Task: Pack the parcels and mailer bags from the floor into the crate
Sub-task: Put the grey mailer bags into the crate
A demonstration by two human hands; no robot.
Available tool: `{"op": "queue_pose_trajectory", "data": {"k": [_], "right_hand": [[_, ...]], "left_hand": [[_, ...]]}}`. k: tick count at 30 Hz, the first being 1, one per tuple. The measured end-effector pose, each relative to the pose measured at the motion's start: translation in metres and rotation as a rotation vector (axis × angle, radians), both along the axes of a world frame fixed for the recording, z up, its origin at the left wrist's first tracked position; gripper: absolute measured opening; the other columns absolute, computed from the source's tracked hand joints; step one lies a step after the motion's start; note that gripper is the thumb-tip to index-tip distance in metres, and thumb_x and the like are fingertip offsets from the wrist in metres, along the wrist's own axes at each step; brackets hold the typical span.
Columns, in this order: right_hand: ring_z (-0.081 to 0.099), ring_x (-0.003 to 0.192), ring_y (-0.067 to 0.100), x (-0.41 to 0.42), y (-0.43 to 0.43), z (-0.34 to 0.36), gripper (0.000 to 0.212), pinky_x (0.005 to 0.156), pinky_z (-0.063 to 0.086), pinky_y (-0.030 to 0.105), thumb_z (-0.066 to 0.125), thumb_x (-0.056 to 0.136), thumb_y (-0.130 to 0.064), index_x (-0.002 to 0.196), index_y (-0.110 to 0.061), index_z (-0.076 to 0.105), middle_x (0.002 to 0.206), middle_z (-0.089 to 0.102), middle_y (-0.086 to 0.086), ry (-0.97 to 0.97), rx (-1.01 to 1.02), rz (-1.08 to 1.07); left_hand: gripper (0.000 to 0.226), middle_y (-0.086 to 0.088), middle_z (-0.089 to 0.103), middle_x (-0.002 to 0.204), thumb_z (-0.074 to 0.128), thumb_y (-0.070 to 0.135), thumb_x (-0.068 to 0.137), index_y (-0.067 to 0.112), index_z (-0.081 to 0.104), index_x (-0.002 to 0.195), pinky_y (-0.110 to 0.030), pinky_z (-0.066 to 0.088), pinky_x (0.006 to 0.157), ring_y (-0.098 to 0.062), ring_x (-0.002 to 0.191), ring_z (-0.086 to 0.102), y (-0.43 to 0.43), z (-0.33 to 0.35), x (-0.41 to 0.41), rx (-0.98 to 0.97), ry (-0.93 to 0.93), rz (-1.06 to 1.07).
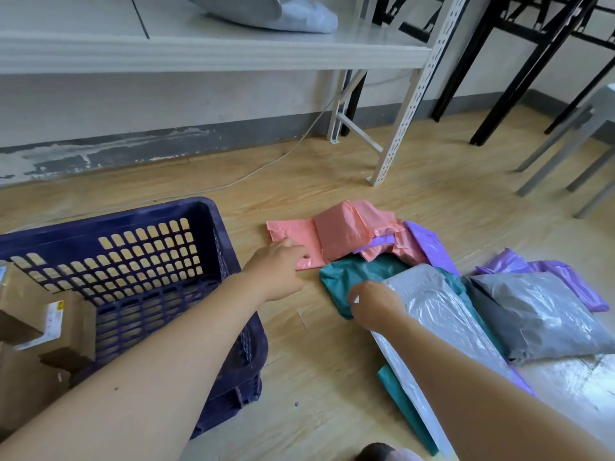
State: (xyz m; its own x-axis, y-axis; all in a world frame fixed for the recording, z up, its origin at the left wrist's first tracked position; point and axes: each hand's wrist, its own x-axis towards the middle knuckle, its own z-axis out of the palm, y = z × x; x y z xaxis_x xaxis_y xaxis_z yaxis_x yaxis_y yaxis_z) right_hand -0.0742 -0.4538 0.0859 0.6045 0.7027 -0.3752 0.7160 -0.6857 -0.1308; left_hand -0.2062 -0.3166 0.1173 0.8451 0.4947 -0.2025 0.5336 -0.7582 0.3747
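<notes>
Left hand point(276, 266): fingers curled down onto the near edge of the pink mailer point(339, 232); whether they grip it I cannot tell.
Right hand point(374, 306): fingers pinch the top corner of the silver mailer point(442, 314).
Pile: teal mailer point(359, 271), grey mailer point(539, 317) and purple mailer point(429, 244) lie on the floor point(316, 361).
Crate point(133, 217): dark blue, left of the pile, with cardboard parcels point(66, 327) inside.

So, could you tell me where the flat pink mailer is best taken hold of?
Pinch the pink mailer at its near left corner, coming from the crate side, where the left hand is. That flap lies flat and uncovered on the floor; its right end seems to run under the bulkier pink parcel.
</notes>
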Motion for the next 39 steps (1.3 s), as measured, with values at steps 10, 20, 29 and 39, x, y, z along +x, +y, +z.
{"op": "queue_pose_trajectory", "data": {"k": [10,20,29,39], "right_hand": [[0.023,0.140,0.024,0.025,-0.044,-0.098,0.032,0.093,0.043,0.031,0.039,0.087,-0.003,0.111,-0.013,0.057,0.136,0.046,0.015,0.074,-0.203,-0.054],[0.056,0.099,0.028,0.043,-0.038,-0.088,0.014,0.076,0.042,0.033,0.045,0.086,-0.008,0.094,-0.004,0.055,0.111,0.058,0.015,0.122,0.124,-0.391],[0.054,0.109,0.036,0.073,-0.056,0.022,0.029,0.085,0.042,0.037,0.052,0.085,-0.014,0.110,-0.001,0.050,0.113,0.058,0.020,-0.100,0.470,-0.635],[0.037,0.059,0.026,0.022,-0.066,0.135,0.026,0.045,0.021,0.025,0.044,0.075,0.001,0.054,-0.012,0.039,0.056,0.039,0.005,-0.004,0.738,-0.715]], "left_hand": [[0.054,0.000,0.035,0.145,0.053,0.021,0.085,0.025,0.041,0.138,-0.034,0.033,0.105,-0.021,0.131,0.037,-0.038,-0.040,0.064,-0.049,0.010,-0.099],[0.054,0.002,0.032,0.146,0.052,0.023,0.087,0.025,0.040,0.139,-0.034,0.035,0.103,-0.020,0.134,0.033,-0.037,-0.051,0.063,-0.075,0.111,-0.091],[0.054,-0.001,0.037,0.141,0.053,0.022,0.085,0.027,0.042,0.138,-0.033,0.036,0.103,-0.022,0.131,0.036,-0.044,-0.012,0.046,-0.063,0.080,-0.066],[0.058,-0.006,0.039,0.143,0.060,0.020,0.085,0.021,0.040,0.139,-0.029,0.037,0.100,-0.025,0.130,0.041,-0.069,0.074,0.002,-0.088,-0.153,0.061]]}}
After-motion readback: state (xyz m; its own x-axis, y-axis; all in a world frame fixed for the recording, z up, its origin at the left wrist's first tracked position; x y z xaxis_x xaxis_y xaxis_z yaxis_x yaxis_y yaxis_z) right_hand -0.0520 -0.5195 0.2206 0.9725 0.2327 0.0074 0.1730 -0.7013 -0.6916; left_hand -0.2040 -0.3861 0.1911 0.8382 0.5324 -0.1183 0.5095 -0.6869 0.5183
